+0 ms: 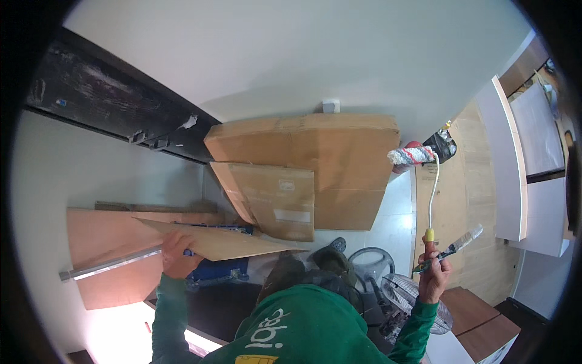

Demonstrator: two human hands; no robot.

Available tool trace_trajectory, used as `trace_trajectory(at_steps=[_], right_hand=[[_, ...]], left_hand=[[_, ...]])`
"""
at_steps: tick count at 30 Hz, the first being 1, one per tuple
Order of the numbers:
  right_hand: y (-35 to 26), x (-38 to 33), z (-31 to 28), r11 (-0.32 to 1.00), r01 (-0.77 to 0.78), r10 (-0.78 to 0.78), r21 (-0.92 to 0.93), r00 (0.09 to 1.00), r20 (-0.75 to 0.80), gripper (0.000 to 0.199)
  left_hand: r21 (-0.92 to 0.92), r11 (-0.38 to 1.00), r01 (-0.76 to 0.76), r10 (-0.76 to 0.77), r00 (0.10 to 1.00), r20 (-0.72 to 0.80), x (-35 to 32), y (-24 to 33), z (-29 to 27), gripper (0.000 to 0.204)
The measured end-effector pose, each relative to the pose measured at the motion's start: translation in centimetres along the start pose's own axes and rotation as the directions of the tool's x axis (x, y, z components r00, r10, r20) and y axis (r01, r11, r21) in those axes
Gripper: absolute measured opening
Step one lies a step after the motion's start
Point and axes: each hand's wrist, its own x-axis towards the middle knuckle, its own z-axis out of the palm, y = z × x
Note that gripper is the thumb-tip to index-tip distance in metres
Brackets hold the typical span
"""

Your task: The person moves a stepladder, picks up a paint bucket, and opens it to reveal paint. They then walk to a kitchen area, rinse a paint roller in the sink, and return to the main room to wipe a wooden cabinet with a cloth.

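My right hand (434, 280) is closed around a paint roller (412, 156) and a paintbrush (459, 244). The roller has a yellow handle end, a long white bent rod and a fuzzy striped sleeve held up in front of me. Clear wrapping seems to cover the brush's bristles. On the other side, my left hand (176, 253) grips the end of a long grey metal bar (112, 264) that points left. A tilted cardboard sheet (227, 241) rests against that hand; whether the fingers pinch it too I cannot tell.
A large cardboard box (354, 176) leans on the wall with a smaller flat piece (273, 197) before it. Cardboard (121, 233) and a blue object (221, 268) lie left. Right of my feet stands a fan (406, 291); white cabinets (506, 164) line the right side.
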Motion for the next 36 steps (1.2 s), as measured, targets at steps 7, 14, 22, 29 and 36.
trace_trajectory(at_steps=[7,14,22,29,36], right_hand=[[0.3,0.0,2.5,0.999,0.032,-0.031,-0.025,0.999,0.041,0.019],[-0.1,-1.4,3.9,0.995,0.096,-0.09,-0.021,0.972,0.218,0.017],[-0.9,-3.9,5.8,0.998,0.065,-0.062,0.001,0.953,0.298,0.02],[-1.8,-5.6,4.3,0.992,0.023,-0.083,0.126,0.864,0.497,0.018],[-2.9,-7.5,6.0,0.997,-0.005,-0.04,0.079,0.833,0.552,0.019]], left_hand=[[-0.039,0.999,0.025,-0.028,0.997,-0.077,-3.5,-2.0,-2.1,0.042],[0.264,0.962,-0.075,0.058,0.996,0.069,-4.3,-4.4,-3.7,0.032],[0.284,0.955,-0.087,-0.043,0.907,0.42,-12.9,-6.0,-10.0,0.023],[0.233,0.971,-0.049,0.022,0.993,0.114,-20.4,2.5,-17.3,0.031],[0.059,0.998,-0.018,0.028,0.985,-0.171,-22.0,7.1,-22.0,0.02]])
